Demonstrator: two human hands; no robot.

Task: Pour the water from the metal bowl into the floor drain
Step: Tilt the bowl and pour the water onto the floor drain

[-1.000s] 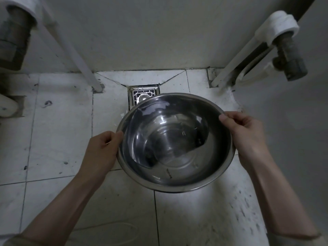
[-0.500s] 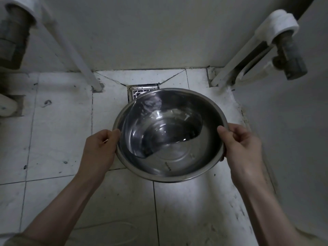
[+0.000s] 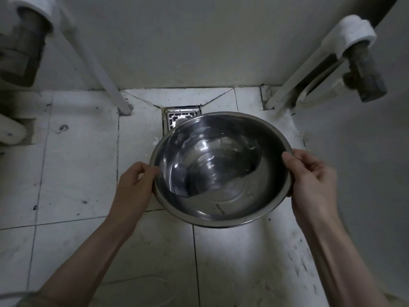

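Note:
A round metal bowl (image 3: 234, 202) hangs above the tiled floor, tipped away from me toward its far left rim. Water lies pooled against that far left side and reaches up to the rim. My left hand (image 3: 135, 187) grips the bowl's left rim, thumb over the edge. My right hand (image 3: 312, 176) holds the right rim the same way. Just beyond the bowl's far edge is the square metal floor drain (image 3: 180, 115), its near part hidden by the bowl.
White pipes run down to the floor at the left (image 3: 110, 85) and right (image 3: 294, 85) of the drain. Grey pipe fittings jut out at the top left (image 3: 20, 52) and top right (image 3: 365, 72). A pale wall (image 3: 177, 41) closes the back.
The bowl has tipped further away and to the left, and the water has slid up to the far left rim. Both hands kept their grip on the rim.

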